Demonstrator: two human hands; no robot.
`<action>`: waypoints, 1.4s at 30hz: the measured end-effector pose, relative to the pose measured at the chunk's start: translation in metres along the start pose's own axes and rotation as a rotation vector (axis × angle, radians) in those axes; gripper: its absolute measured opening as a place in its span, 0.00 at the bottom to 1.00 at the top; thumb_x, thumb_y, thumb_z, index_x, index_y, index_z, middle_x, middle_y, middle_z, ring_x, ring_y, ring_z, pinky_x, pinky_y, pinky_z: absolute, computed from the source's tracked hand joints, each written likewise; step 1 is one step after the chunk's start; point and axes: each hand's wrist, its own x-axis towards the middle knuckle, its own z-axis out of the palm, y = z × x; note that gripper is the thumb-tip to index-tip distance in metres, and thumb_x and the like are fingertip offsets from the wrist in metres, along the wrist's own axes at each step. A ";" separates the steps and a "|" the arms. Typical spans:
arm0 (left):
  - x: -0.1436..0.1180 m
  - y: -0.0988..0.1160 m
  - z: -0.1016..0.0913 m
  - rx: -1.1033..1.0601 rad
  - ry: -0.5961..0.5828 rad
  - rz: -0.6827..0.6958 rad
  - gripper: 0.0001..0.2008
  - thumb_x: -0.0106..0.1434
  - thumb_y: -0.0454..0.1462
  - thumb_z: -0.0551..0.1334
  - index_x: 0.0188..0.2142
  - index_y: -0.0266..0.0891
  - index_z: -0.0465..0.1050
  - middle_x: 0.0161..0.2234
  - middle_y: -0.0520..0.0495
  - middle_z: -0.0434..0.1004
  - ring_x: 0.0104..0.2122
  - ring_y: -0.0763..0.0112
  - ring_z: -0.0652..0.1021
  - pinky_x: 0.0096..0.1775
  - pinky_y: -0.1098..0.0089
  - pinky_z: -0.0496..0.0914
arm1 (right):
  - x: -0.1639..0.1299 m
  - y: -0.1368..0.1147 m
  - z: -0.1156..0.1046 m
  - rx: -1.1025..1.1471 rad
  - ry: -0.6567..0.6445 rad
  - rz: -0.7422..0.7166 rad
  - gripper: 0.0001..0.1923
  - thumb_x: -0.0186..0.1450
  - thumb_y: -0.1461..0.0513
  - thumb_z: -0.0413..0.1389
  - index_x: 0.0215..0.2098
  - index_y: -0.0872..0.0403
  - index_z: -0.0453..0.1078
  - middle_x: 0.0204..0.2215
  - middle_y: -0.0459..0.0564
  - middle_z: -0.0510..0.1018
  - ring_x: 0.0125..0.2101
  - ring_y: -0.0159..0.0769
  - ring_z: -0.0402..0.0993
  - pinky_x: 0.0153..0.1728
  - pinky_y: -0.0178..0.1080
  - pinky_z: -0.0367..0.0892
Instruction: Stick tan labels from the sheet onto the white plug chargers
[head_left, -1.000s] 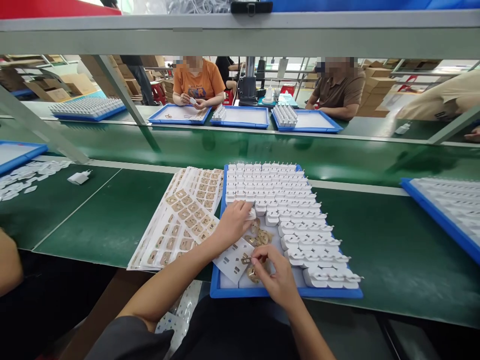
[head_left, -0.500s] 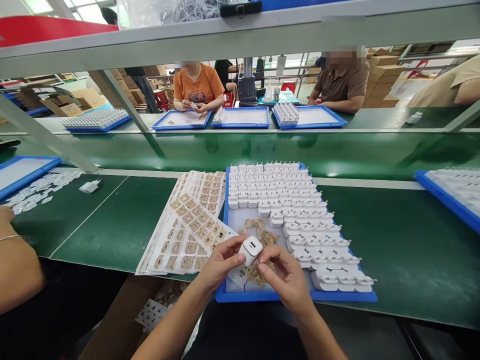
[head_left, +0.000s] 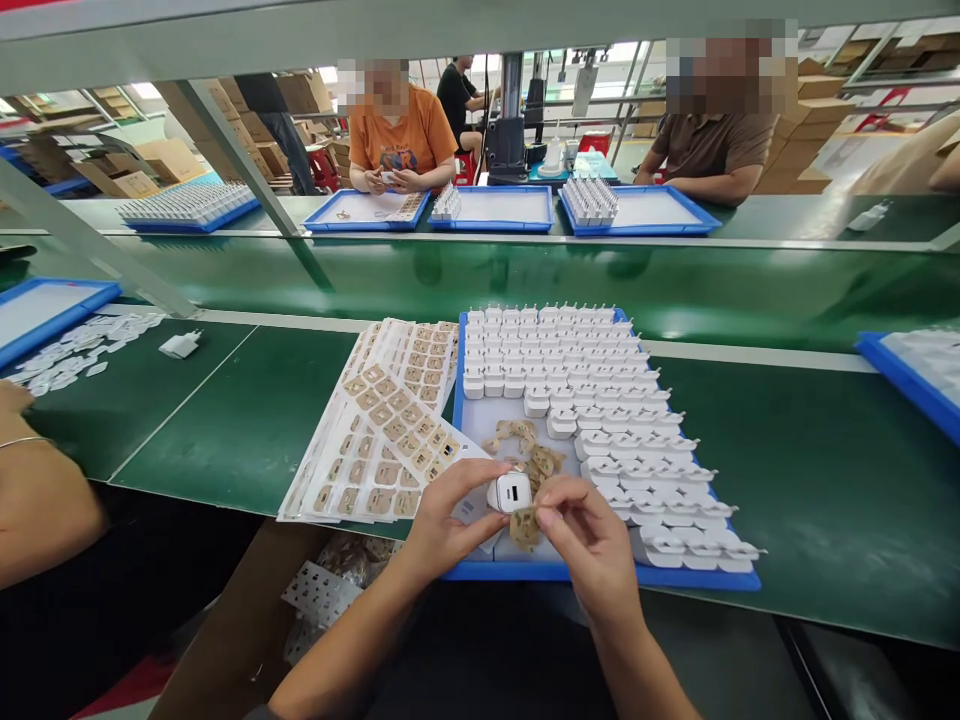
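while the left hand (head_left: 442, 520) pinches a little white charger (head_left: 510, 492) between thumb and fingertips, port face turned up toward the camera so it's easy to get at, the right hand (head_left: 592, 540) is pinching a small tan sticker (head_left: 525, 527) by its edge right below the charger, almost touching it. both hands are closed down on their bit, nothing spread out. the charger sits in the air just over the near end of the blue tray (head_left: 600, 576), not resting on anything. it looks like smooth glossy plastic, boxy with rounded corners, while the sticker is thin, floppy and kind of translucent brown. right behind the hands there's a loose pile of peeled brown films (head_left: 529, 447) on the bare tray floor, curled up and crumpled. the rest of the tray is packed with rows of white chargers (head_left: 592, 390), prongs up, tight together so they stand on their own. just left of the tray are fanned-out sticker sheets (head_left: 382, 430), white backing with tan squares in a grid, overlapping like a deck of cards so each one's reachable. all of it sits on a green matte surface (head_left: 787, 470). further out, another person's arm (head_left: 37, 500) on the left, a lone charger (head_left: 180, 345) lying by itself, and people across the belt with their own blue trays (head_left: 637, 212).
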 end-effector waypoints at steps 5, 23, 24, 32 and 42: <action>0.001 0.006 0.001 0.015 0.009 0.063 0.23 0.63 0.35 0.70 0.57 0.45 0.72 0.49 0.42 0.81 0.49 0.62 0.80 0.52 0.62 0.74 | 0.005 -0.002 0.007 -0.080 0.108 0.024 0.02 0.68 0.62 0.60 0.37 0.48 0.74 0.34 0.44 0.75 0.36 0.32 0.73 0.40 0.33 0.69; 0.003 0.011 -0.004 0.031 0.002 0.068 0.21 0.63 0.36 0.70 0.56 0.45 0.73 0.48 0.42 0.81 0.48 0.61 0.80 0.50 0.61 0.75 | 0.006 -0.004 0.011 -0.153 0.124 -0.002 0.02 0.68 0.63 0.60 0.37 0.49 0.73 0.33 0.45 0.76 0.36 0.33 0.74 0.39 0.34 0.72; 0.003 0.011 -0.004 0.035 0.003 0.074 0.21 0.64 0.36 0.69 0.55 0.45 0.73 0.48 0.42 0.81 0.48 0.61 0.80 0.50 0.60 0.75 | 0.006 -0.005 0.012 -0.167 0.126 -0.007 0.02 0.68 0.63 0.60 0.36 0.49 0.73 0.32 0.45 0.76 0.36 0.33 0.75 0.39 0.34 0.72; 0.004 0.012 -0.002 0.084 0.037 0.110 0.19 0.64 0.35 0.69 0.54 0.44 0.73 0.47 0.41 0.81 0.47 0.60 0.81 0.49 0.60 0.76 | 0.006 -0.007 0.019 -0.301 0.181 -0.023 0.04 0.65 0.60 0.64 0.36 0.50 0.73 0.31 0.46 0.77 0.33 0.35 0.76 0.34 0.37 0.74; 0.005 0.015 -0.003 0.122 0.061 0.138 0.19 0.63 0.34 0.69 0.53 0.43 0.73 0.46 0.42 0.81 0.47 0.62 0.81 0.49 0.61 0.77 | 0.006 -0.009 0.024 -0.424 0.205 -0.062 0.05 0.66 0.60 0.63 0.35 0.50 0.71 0.30 0.45 0.76 0.31 0.35 0.76 0.33 0.38 0.74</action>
